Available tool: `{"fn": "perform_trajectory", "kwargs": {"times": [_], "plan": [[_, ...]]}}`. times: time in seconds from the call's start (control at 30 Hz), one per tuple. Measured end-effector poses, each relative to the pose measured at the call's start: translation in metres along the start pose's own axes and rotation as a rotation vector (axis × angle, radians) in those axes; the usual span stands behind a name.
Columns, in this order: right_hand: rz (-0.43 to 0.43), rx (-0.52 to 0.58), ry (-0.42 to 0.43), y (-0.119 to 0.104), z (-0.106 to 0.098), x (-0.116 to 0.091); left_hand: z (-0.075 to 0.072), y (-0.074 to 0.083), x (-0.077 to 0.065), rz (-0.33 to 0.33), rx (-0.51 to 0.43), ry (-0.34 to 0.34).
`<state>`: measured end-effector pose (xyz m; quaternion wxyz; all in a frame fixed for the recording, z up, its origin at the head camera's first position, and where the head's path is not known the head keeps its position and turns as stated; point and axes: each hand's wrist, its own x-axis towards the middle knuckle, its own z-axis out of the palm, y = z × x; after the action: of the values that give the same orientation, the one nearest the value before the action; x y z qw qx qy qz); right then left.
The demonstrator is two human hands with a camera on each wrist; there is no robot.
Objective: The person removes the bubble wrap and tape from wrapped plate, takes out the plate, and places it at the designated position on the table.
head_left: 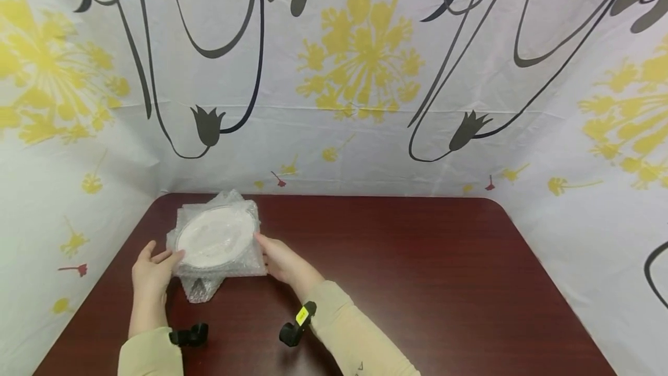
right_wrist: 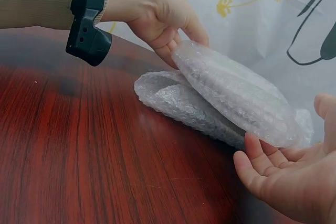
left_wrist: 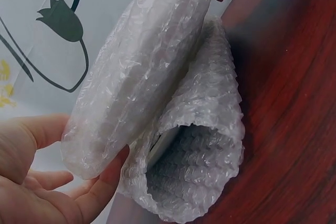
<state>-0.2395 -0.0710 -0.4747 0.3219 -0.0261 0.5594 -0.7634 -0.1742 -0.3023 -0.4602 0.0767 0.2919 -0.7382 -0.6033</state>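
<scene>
Wrapped disc: white and round in bubble wrap, my landmark here, held between my two hands over the table.
My left hand: at the disc's left; I pinch its rim, thumb on top and fingers beneath.
My right hand: at the disc's right; my fingers curl under the rim and hold it, but I cannot tell if my thumb presses.
Lower packet: more bubble wrap, directly under the disc; whether the two touch anywhere I cannot tell.
From my head: the disc's white oval face shows whole, with just a crumpled end of the lower packet poking out on its near side.
From my left wrist: the lower packet's gaping mouth shows below the disc, a pale edge inside; the head view misses this.
From my right wrist: the disc leans at an angle over the lower packet, and my right fingertips show beneath its rim.
Cuffs: pale yellow sleeves and black wrist cameras, nearer me than the disc.
Table: glossy red-brown wood, stretching well to the disc's right.
Backdrop: white cloth behind and left of the disc, printed with yellow blooms and grey tulips.
</scene>
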Motion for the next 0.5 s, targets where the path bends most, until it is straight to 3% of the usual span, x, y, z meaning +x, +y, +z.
{"fn": "perform_trajectory", "kwargs": {"times": [0.5], "plan": [[-0.018,-0.092,0.075,0.0023,-0.0009,-0.0023,-0.0014,0.0002,-0.0069,-0.004,0.019,-0.058]]}}
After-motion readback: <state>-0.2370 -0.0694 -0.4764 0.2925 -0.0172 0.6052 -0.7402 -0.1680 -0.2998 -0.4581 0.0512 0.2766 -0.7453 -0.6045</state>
